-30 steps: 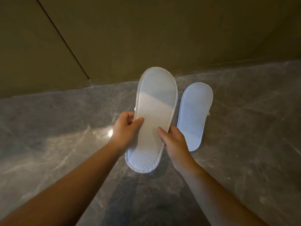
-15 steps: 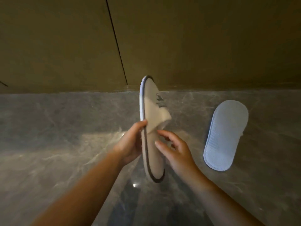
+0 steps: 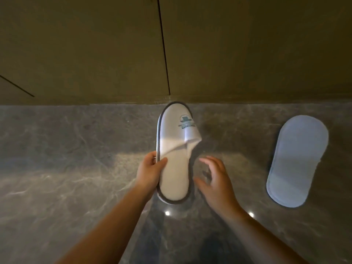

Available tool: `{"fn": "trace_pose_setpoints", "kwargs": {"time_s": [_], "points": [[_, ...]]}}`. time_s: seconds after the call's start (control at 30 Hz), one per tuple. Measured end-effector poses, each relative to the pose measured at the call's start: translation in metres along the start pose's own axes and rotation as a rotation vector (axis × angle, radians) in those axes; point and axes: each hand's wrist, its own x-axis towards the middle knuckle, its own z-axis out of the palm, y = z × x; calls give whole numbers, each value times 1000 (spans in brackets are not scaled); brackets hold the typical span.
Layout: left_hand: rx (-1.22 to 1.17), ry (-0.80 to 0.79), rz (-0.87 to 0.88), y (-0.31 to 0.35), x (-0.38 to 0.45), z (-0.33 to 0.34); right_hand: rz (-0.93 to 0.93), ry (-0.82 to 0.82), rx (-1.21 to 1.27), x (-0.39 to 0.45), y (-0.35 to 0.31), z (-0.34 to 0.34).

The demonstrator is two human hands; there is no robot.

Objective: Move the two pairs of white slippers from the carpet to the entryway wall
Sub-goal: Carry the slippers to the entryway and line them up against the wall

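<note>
My left hand grips the white cloth slipper with grey edging by its left edge, thumb across the insole, toe toward the olive panelled wall. My right hand hovers just beside it, fingers spread, holding nothing. Well to the right, a second white slipper lies sole-up on the grey marble floor.

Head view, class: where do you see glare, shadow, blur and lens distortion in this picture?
Head view: glare shows as small bright spots and a pale streak on the glossy marble floor; the wall stays dim and the person's shadow darkens the bottom centre; the right hand is slightly motion-blurred, while the held slipper in the left hand is sharper; the wide lens bows the picture's edges.
</note>
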Motion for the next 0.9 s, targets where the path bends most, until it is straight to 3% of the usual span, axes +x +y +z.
{"fn": "trace_pose_setpoints", "kwargs": {"time_s": [0.17,0.27,0.47,0.9], "points": [[344,54,-18,-26,20,-14,232,-140,-410,5,36,4],[695,74,65,-40,15,-12,230,-198,-618,0,47,9],[1051,-69,131,-60,1,2,206,-197,-698,-2,53,15],[979,89,51,-52,-3,-21,181,-237,-688,-3,51,11]]}}
